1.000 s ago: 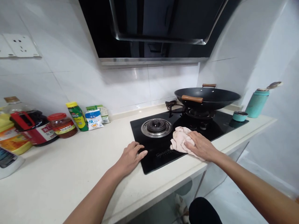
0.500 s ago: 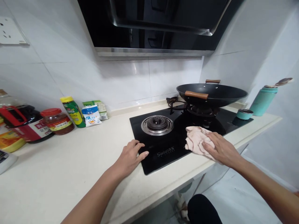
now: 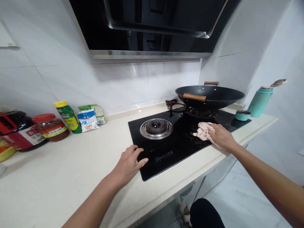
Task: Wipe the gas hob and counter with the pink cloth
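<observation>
Head: right fingers curled on cloth

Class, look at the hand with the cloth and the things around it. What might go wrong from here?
1. The right hand has a pink cloth on the cooktop; a wide sweep rightward might knock the small turquoise cup.
2. That might also jolt the turquoise bottle close by.
3. Reaching back could nudge the wide wok on its burner.
</observation>
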The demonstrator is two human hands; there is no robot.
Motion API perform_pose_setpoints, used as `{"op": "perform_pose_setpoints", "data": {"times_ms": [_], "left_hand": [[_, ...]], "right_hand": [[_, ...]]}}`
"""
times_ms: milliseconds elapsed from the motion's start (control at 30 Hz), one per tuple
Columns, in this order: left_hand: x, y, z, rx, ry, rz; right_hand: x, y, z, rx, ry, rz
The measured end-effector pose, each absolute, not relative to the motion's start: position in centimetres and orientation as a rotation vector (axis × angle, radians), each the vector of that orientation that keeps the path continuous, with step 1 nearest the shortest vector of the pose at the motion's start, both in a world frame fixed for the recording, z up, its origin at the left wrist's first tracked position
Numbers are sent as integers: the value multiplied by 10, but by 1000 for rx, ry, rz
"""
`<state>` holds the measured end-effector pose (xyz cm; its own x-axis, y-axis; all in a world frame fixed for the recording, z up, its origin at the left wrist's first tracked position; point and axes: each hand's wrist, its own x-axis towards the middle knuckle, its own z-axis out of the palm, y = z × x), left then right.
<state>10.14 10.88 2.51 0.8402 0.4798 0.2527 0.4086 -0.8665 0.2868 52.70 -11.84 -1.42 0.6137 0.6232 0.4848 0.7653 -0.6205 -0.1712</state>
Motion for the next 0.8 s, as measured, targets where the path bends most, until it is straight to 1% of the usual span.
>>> {"op": "perform_pose_setpoints", "data": {"times_ms": [100, 200, 400, 600, 667, 800], "left_hand": [[101, 108, 26, 2808, 689, 454], [101, 108, 26, 2815, 689, 471], [101, 110, 23, 2827, 712, 477], [100, 112, 21, 2830, 699, 489], [100, 113, 20, 2836, 694, 498], [100, 112, 19, 2847, 694, 486]], "right_hand": [[526, -117, -14, -2482, -1114, -496], [518, -118, -13, -2487, -1117, -541], [494, -115, -10, -2490, -1329, -664], [476, -112, -10, -2420, -1384, -680], [477, -113, -10, -2377, -1360, -637], [486, -113, -8, -2340, -1229, -426]]}}
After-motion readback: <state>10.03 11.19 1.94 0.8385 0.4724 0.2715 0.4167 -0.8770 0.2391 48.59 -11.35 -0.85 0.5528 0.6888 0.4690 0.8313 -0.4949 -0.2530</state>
